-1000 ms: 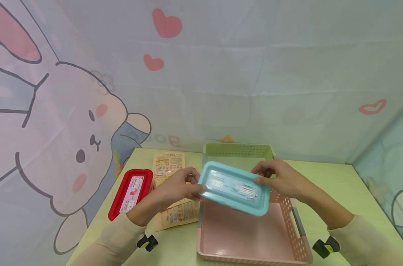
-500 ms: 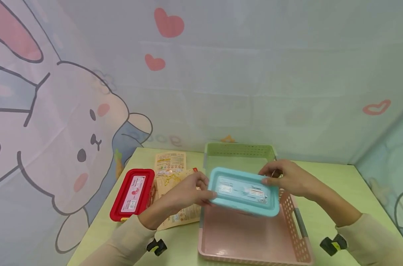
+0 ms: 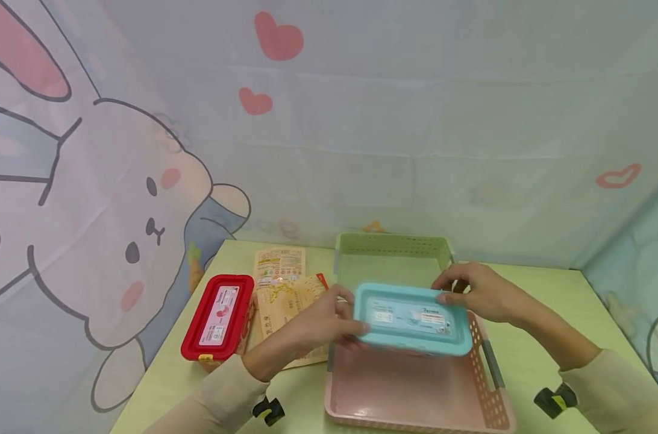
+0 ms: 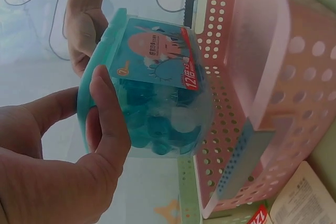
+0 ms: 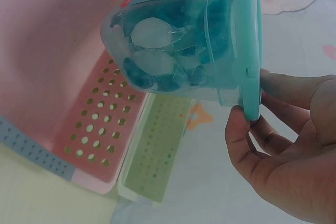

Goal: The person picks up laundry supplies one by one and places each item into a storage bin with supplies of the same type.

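Observation:
Between both hands hangs a clear tub of teal and white pods (image 4: 157, 114) with a turquoise lid (image 3: 413, 319). It is over the pink basket (image 3: 405, 389), near the boundary with the green basket (image 3: 394, 244). My left hand (image 3: 320, 322) pinches the lid's left end, thumb on top. The right hand (image 3: 483, 292) pinches its far right corner, and in the right wrist view (image 5: 294, 145) the fingers hold the lid's rim. A picture label (image 4: 157, 53) covers part of the tub's side. Air separates the tub from the basket floor in the left wrist view.
A similar tub with a red lid (image 3: 219, 316) stands on the table's left side. Brown printed pouches (image 3: 280, 301) lie between it and the baskets, partly behind my left arm. Grey handles (image 3: 493, 363) mark the pink basket's sides. A printed cloth backdrop (image 3: 416, 120) rises behind the table.
Both hands have carried the turquoise-lidded tub to the right and slightly down. Its lid now slants less. My left arm has uncovered more of the red-lidded tub.

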`<state>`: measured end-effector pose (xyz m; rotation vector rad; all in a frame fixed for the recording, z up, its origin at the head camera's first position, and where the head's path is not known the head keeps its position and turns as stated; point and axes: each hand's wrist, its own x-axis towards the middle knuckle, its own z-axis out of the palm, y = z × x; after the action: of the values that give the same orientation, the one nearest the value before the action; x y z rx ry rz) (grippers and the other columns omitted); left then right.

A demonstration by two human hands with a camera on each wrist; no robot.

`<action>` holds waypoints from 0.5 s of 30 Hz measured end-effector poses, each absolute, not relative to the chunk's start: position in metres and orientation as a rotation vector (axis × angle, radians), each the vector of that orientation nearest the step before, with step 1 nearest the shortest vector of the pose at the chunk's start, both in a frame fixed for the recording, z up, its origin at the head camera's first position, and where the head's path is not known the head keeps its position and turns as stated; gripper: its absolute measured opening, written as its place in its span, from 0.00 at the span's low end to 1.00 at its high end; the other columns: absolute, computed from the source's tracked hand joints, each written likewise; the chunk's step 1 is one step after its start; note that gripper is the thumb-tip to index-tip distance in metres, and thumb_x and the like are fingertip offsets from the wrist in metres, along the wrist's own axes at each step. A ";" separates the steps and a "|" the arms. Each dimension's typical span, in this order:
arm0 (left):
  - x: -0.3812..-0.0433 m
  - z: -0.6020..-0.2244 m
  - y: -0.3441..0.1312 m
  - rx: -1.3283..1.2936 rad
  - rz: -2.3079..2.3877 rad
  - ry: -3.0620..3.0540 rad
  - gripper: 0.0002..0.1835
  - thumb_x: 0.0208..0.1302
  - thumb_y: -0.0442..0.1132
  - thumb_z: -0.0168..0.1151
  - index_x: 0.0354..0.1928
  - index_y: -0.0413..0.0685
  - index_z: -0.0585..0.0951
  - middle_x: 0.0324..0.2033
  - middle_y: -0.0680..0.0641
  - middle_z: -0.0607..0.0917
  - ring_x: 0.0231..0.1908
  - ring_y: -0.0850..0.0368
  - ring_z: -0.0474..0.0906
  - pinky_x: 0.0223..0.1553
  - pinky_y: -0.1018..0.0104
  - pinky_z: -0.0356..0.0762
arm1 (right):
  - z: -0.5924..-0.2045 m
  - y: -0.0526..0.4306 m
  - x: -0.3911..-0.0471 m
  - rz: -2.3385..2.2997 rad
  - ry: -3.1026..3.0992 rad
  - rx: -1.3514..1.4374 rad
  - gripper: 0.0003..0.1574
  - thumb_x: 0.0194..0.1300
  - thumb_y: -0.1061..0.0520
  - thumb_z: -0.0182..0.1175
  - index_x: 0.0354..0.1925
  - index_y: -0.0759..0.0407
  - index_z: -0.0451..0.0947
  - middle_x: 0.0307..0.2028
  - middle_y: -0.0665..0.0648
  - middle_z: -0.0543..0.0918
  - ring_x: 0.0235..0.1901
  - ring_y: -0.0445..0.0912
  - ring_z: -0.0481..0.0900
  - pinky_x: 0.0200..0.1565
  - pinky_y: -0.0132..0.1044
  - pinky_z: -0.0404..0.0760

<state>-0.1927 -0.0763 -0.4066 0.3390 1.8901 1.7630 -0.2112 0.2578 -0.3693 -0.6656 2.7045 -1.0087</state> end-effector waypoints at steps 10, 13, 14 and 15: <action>-0.189 -0.417 -0.065 0.302 1.774 1.885 0.21 0.69 0.30 0.69 0.55 0.38 0.67 0.35 0.39 0.81 0.35 0.35 0.91 0.32 0.60 0.89 | -0.374 0.266 -0.208 -0.979 2.706 -0.697 0.08 0.72 0.57 0.70 0.49 0.53 0.88 0.42 0.49 0.83 0.38 0.46 0.78 0.37 0.37 0.79; -0.188 -0.422 -0.062 0.296 1.789 1.864 0.20 0.68 0.28 0.68 0.53 0.38 0.68 0.37 0.38 0.81 0.34 0.35 0.91 0.30 0.62 0.88 | -0.376 0.266 -0.207 -0.977 2.688 -0.694 0.08 0.72 0.57 0.69 0.49 0.53 0.88 0.41 0.49 0.83 0.37 0.46 0.77 0.36 0.36 0.79; -0.187 -0.423 -0.062 0.298 1.793 1.858 0.20 0.67 0.28 0.69 0.53 0.38 0.68 0.38 0.38 0.81 0.34 0.35 0.91 0.30 0.62 0.88 | -0.377 0.267 -0.207 -0.977 2.681 -0.696 0.08 0.72 0.57 0.69 0.49 0.54 0.88 0.41 0.49 0.83 0.37 0.46 0.77 0.36 0.36 0.78; -0.187 -0.424 -0.061 0.297 1.793 1.852 0.20 0.67 0.27 0.69 0.52 0.37 0.68 0.38 0.37 0.80 0.34 0.34 0.90 0.30 0.62 0.88 | -0.378 0.267 -0.207 -0.979 2.675 -0.693 0.08 0.72 0.57 0.69 0.49 0.54 0.88 0.41 0.49 0.83 0.37 0.46 0.77 0.36 0.36 0.78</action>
<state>-0.1865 -0.0607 -0.4244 0.2974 1.8525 1.7929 -0.2070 0.2674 -0.3779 -0.6930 2.6750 -0.9790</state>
